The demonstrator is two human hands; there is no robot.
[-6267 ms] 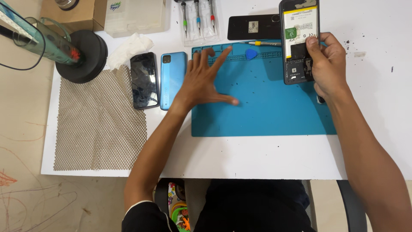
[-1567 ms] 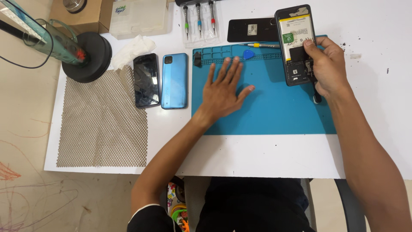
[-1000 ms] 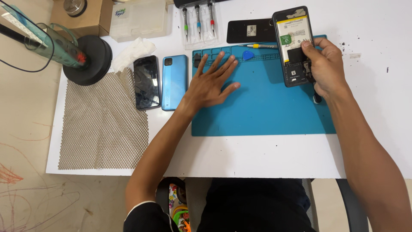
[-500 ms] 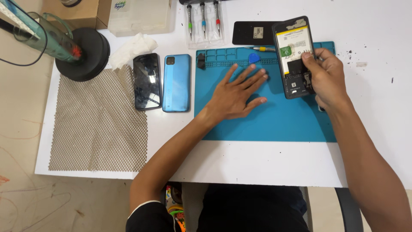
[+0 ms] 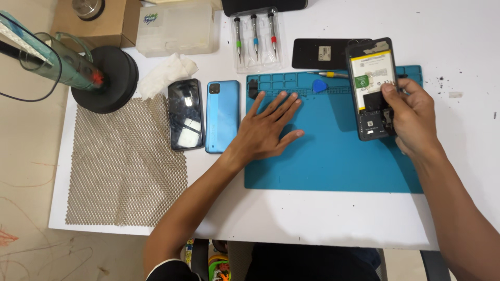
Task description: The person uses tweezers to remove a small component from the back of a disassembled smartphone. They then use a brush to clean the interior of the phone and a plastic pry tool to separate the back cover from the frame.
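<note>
My right hand (image 5: 414,117) grips an opened phone (image 5: 371,86) with its back off, battery and circuit boards showing, held above the right part of the blue work mat (image 5: 333,161). My left hand (image 5: 268,127) lies flat, fingers spread, on the mat's left part and holds nothing. Just left of that hand lie a blue phone back cover (image 5: 222,115) and a black phone screen (image 5: 185,114), side by side on the white table (image 5: 312,218).
A clear case of screwdrivers (image 5: 255,39), a black panel (image 5: 317,53), a loose screwdriver (image 5: 328,74) and a blue pick (image 5: 319,86) sit at the back. A mesh mat (image 5: 125,166), black round stand (image 5: 107,78), white tissue (image 5: 166,73), plastic box (image 5: 174,32) and cardboard box (image 5: 99,21) lie left.
My left hand slid left across the mat towards its left edge. My right hand keeps its grip on the opened phone, which has stayed at about the same spot over the mat.
</note>
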